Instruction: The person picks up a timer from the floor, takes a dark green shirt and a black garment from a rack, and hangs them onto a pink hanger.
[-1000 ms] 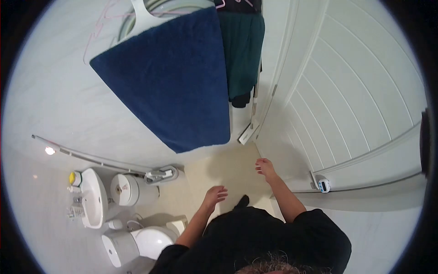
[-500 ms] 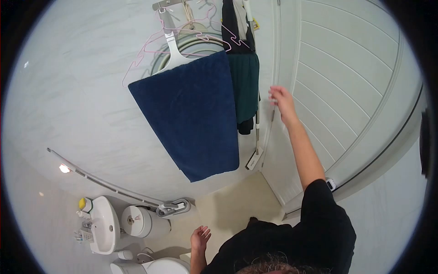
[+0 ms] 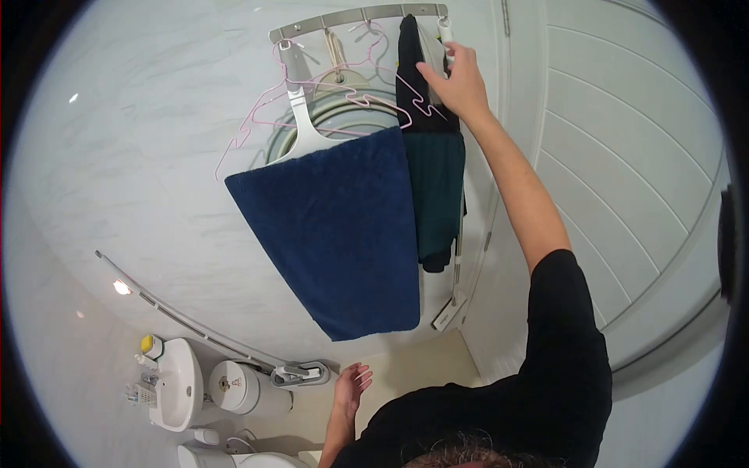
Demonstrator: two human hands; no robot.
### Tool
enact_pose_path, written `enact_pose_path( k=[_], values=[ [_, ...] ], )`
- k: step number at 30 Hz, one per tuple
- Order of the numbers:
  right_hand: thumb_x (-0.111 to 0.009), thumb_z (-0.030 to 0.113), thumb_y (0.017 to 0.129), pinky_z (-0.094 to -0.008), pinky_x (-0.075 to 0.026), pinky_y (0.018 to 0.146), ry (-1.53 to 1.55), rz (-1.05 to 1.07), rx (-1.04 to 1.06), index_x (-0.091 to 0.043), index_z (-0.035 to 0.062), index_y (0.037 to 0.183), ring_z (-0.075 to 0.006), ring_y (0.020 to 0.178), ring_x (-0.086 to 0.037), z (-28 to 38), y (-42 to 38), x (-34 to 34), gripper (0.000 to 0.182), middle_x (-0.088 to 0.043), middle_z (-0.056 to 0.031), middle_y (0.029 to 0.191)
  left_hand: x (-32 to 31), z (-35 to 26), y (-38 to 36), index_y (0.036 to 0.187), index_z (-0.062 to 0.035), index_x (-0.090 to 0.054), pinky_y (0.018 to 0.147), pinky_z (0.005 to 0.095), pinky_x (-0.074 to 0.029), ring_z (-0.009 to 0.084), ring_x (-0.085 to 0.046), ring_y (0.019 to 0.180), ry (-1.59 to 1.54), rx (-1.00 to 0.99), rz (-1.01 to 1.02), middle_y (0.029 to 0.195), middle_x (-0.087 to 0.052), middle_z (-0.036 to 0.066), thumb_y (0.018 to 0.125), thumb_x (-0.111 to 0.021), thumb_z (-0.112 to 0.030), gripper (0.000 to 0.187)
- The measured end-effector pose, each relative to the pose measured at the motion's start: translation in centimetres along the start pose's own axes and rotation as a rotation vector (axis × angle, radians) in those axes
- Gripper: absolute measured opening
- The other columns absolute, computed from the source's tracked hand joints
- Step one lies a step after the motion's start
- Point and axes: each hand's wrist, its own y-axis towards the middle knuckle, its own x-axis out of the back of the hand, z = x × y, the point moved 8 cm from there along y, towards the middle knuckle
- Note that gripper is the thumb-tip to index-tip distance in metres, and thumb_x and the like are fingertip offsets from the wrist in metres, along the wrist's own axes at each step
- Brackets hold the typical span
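My right hand (image 3: 460,80) is raised to the right end of the wall hook rail (image 3: 355,17), thumb and fingers spread apart. Its fingertips overlap the white handle top (image 3: 445,33) of a long pole, beside black cloth (image 3: 409,62) hanging from the rail. Below that cloth hangs a dark green garment (image 3: 437,191). Low by my body, my left hand (image 3: 353,387) is held empty with its fingers loosely apart. A navy towel (image 3: 331,234) hangs left of the green garment, in front of a white, grey-handled hanging tool (image 3: 301,109).
Pink wire hangers (image 3: 253,117) and a coiled hose (image 3: 285,129) hang at the rail. The pole ends in a white floor head (image 3: 449,313) by the white door (image 3: 616,171). At lower left are a sink (image 3: 181,394), a lidded bin (image 3: 234,388) and a grey-white caddy (image 3: 300,374).
My right hand has moved up and slightly left, from beside the door frame to the top of the pole. My left hand has risen a little. The camera view has shifted upward.
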Motion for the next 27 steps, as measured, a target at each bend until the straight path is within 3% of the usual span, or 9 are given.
enact_pose_path(
  k=[7,9,11,12,15,18,23,26,27],
  values=[
    [-0.062,0.037,0.097,-0.0417,-0.054,0.092,-0.308,0.448,-0.058,-0.052,-0.0025,0.132,-0.0328,0.104,-0.069,-1.0,9.0,-5.2,0.053,-0.067,-0.0216,0.119,-8.1,-7.7,-0.3,0.125,-0.0023,-0.057,0.094,0.0424,-0.052,0.0306,-0.066,0.106,0.095,-0.227,0.119,0.121,-0.066,0.016,0.104,-0.049,-0.022,0.03],
    [-0.066,0.028,0.091,-0.0463,-0.053,0.078,-0.125,-0.136,0.039,-0.062,-0.0039,0.1,-0.0331,0.076,-0.066,-1.6,12.2,-2.0,0.034,-0.065,-0.0157,0.075,-8.3,-9.0,-0.5,0.124,-0.0024,-0.058,0.093,0.0422,-0.052,0.0305,-0.067,0.106,0.095,-0.253,0.111,0.12,-0.067,0.016,0.104,-0.049,-0.023,0.03],
    [-0.048,0.018,0.098,-0.0524,-0.048,0.092,0.235,-0.226,-0.148,-0.058,0.0013,0.114,-0.05,0.109,-0.061,-1.7,14.8,1.5,0.025,-0.064,-0.0367,0.112,-8.3,-9.9,-0.9,0.123,-0.0026,-0.059,0.092,0.0416,-0.053,0.0297,-0.067,0.105,0.084,-0.287,0.096,0.119,-0.067,0.016,0.104,-0.05,-0.024,0.03],
    [-0.049,0.016,0.097,-0.052,-0.05,0.088,0.207,-0.483,-0.125,-0.058,-0.0009,0.113,-0.0512,0.102,-0.063,-2.3,15.9,3.6,0.025,-0.065,-0.035,0.104,-8.3,-10.1,-0.9,0.123,-0.0026,-0.059,0.092,0.0416,-0.053,0.0297,-0.067,0.105,0.083,-0.29,0.101,0.119,-0.067,0.016,0.104,-0.05,-0.024,0.03],
    [-0.05,0.015,0.098,-0.0458,-0.052,0.084,0.326,-0.836,-0.053,-0.063,-0.0024,0.11,-0.0405,0.095,-0.064,-1.2,15.4,13.3,0.025,-0.068,-0.027,0.1,-7.7,-10.3,-1.3,0.124,-0.0022,-0.058,0.091,0.0412,-0.053,0.0294,-0.067,0.105,0.063,-0.287,0.073,0.119,-0.067,0.015,0.105,-0.051,-0.025,0.03],
    [-0.051,0.015,0.098,-0.0397,-0.053,0.081,0.473,-0.887,0.03,-0.067,-0.0039,0.107,-0.0298,0.088,-0.065,0.8,11.6,22.8,0.026,-0.07,-0.019,0.096,-8.1,-11.0,-2.6,0.124,-0.0016,-0.058,0.09,0.0398,-0.053,0.0278,-0.068,0.102,0.056,-0.32,0.077,0.118,-0.068,0.014,0.105,-0.053,-0.023,0.029],
    [-0.042,0.018,0.104,-0.0316,-0.055,0.08,0.993,-0.257,-0.133,-0.067,-0.0029,0.108,-0.02,0.088,-0.068,6.3,-1.3,18.1,0.033,-0.071,-0.014,0.101,-15.4,-17.1,-6.4,0.123,-0.0024,-0.061,0.092,0.0312,-0.051,0.0164,-0.065,0.097,0.27,-0.598,0.274,0.116,-0.069,0.009,0.103,-0.06,-0.014,0.023],
    [-0.049,-0.013,0.087,-0.031,-0.053,0.092,1.07,0.352,0.168,-0.056,-0.0016,0.119,-0.0208,0.103,-0.065,13.3,-9.8,11.3,0.035,-0.066,-0.0168,0.111,-21.6,-21.5,-9.9,0.125,-0.001,-0.06,0.1,0.0315,-0.047,0.0167,-0.062,0.113,0.459,-0.825,0.459,0.127,-0.065,0.01,0.097,-0.066,-0.005,0.029],
    [-0.05,-0.017,0.086,-0.0258,-0.052,0.088,0.975,0.438,0.131,-0.061,-0.001,0.111,-0.0165,0.104,-0.062,14.3,-12.4,9.8,0.031,-0.065,-0.0105,0.103,-23.8,-22.6,-11.0,0.13,-0.0009,-0.059,0.102,0.0322,-0.046,0.0185,-0.062,0.117,0.486,-0.923,0.518,0.134,-0.062,0.01,0.094,-0.07,-0.006,0.039]
  ],
)
